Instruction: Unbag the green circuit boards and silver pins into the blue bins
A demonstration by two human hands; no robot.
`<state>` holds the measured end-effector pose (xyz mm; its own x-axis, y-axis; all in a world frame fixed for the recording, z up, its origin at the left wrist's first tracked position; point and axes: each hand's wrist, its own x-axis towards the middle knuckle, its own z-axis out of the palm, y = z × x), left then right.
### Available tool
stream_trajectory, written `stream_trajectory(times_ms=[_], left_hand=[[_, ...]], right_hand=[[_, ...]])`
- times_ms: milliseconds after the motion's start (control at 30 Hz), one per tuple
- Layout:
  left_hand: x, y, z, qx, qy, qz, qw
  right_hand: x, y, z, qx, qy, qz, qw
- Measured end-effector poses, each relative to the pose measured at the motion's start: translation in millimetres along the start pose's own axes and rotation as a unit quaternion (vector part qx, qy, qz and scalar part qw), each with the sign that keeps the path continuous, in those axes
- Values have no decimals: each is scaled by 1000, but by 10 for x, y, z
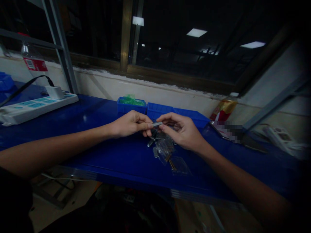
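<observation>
Between my two hands is a small, narrow, grey metal piece (pixel 157 124), its exact kind too small to make out. My left hand (pixel 133 124) pinches its left end between thumb and fingers. At the other end, the thumb and fingertips of my right hand (pixel 182 130) close on it too. Below them on the blue table lie clear plastic bags (pixel 165 147), partly hidden by my hands. Small silvery cylindrical parts (pixel 150 142) are scattered beside the bags. Thin brass-coloured pins (pixel 172 164) lie by another clear bag (pixel 181 166) nearer the table's front.
Blue bins (pixel 160 108) stand along the wall, one holding green plastic (pixel 132 100). At left are a white power strip (pixel 36 108) with a plugged-in adapter and a bottle (pixel 35 63). A red-and-gold packet (pixel 223 110) leans at right. The table's front edge (pixel 126 181) runs close to me.
</observation>
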<state>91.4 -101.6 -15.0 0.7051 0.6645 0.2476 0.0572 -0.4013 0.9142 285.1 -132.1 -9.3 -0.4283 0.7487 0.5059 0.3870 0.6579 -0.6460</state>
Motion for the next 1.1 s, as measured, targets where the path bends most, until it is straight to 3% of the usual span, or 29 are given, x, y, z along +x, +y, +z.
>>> stream_trajectory(times_ms=[233, 467, 733, 1100], left_hand=[[9, -3, 19, -43, 20, -5, 999], [19, 3, 35, -52, 35, 5, 998], [-23, 35, 29, 24, 18, 50, 998], [-43, 34, 40, 169, 95, 123, 973]], right_hand=[[43, 2, -4, 55, 36, 54, 996], [61, 29, -30, 16, 60, 72, 995], [54, 63, 45, -7, 19, 87, 996], [34, 42, 109, -6, -16, 95, 995]])
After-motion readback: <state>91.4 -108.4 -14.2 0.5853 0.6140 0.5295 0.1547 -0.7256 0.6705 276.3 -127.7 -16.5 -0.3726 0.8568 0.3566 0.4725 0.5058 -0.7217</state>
